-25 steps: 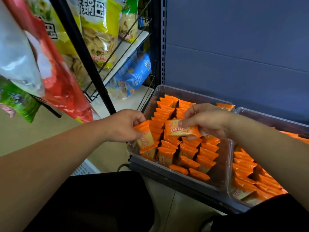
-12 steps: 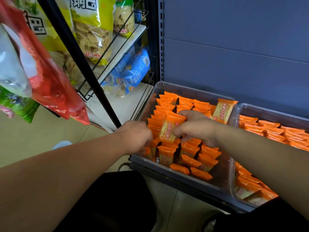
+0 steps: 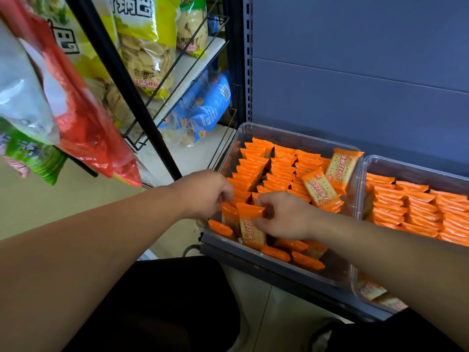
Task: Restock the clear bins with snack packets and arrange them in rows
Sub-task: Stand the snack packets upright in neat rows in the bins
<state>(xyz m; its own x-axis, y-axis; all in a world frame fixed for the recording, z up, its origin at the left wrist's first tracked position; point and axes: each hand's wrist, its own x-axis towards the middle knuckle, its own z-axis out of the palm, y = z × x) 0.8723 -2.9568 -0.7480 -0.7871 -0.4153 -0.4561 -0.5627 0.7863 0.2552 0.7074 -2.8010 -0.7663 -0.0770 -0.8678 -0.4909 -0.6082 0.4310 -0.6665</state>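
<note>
Blue-grey shelf backing (image 3: 355,85) rises behind the left bin (image 3: 299,138) and right bin (image 3: 416,170), both filled with rows of orange cracker packets (image 3: 279,171). In the left bin's near-left corner the right hand (image 3: 284,217) pinches an upright packet (image 3: 251,229); the left hand (image 3: 203,194) grips the neighbouring packet (image 3: 229,218) with curled fingers.

Has brought the right hand (image 3: 284,217) from above mid-bin down to the near-left corner of the clear bin (image 3: 299,134), turning its pinched packet (image 3: 251,229) from flat to standing on end. Has lowered the left hand (image 3: 203,194) into the same corner, gripping a second packet (image 3: 229,215) just beside. Leaves 1 face-up packet (image 3: 320,189) uncovered on the back rows.
</note>
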